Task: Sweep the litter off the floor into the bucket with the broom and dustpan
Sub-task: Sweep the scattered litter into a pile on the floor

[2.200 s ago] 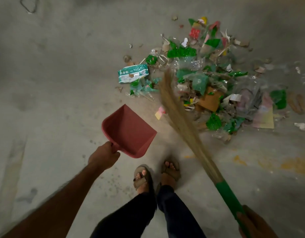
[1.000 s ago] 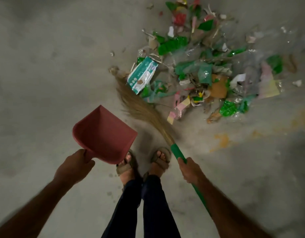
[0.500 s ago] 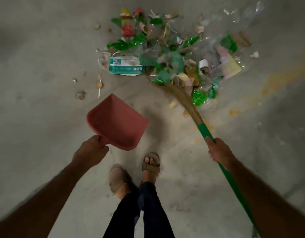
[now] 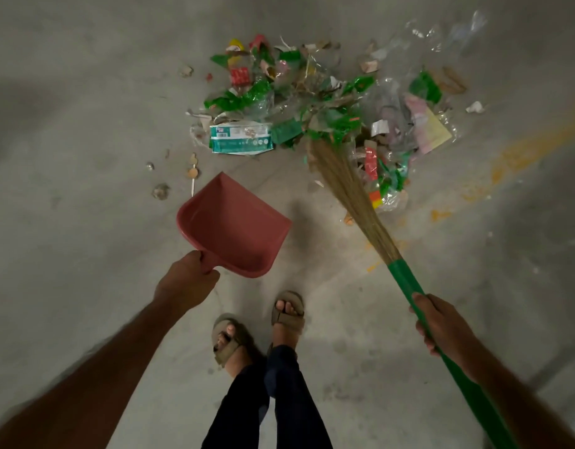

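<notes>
The litter (image 4: 315,118) lies in a heap on the floor (image 4: 69,124); the broom (image 4: 347,186) tip touches its near side; the right hand (image 4: 441,325) grips the green handle; the left hand (image 4: 185,283) holds the empty dustpan (image 4: 234,225); put the pan flat by the heap, then sweep with short strokes.

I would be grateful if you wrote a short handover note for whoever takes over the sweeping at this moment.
Left hand grips the handle of the red dustpan, which is empty and held short of the litter.
Right hand grips the green handle of the broom; its bristles reach into the near edge of the litter pile.
The teal packet lies at the pile's left edge; small scraps lie scattered left of the dustpan.
Done: litter is mostly gathered in one pile.
Left: sweep it all into the dustpan and tip it in the bucket, which is not in view.
</notes>
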